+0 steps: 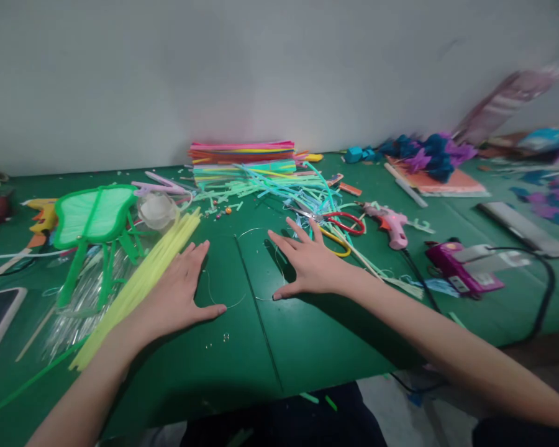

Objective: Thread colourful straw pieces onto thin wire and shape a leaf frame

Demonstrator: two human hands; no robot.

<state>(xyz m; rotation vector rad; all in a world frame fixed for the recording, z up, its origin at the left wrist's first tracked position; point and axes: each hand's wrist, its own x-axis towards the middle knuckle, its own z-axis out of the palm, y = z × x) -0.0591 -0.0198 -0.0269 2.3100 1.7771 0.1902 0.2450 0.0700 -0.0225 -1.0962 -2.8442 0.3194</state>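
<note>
Both hands hover over or rest on the green table on either side of a thin curved wire (235,304), which looks like a loose ring. My left hand (181,282) is open, fingers spread, beside a bundle of yellow pipe cleaners (140,298). Its thumb tip is near the wire's lower left part. My right hand (307,257) is open too, with its thumb by the wire's right side and its fingers just short of the scissors (345,222). Neither hand grips anything visible. Small gold rings (226,337) lie below the wire.
Colored pipe cleaners (242,152) are stacked by the wall, with cut pieces scattered in front. A green butterfly-shaped piece (95,214) and a yellow glue gun (45,214) stand left. At right are a pink glue gun (391,225), a purple power strip (466,267) and cables.
</note>
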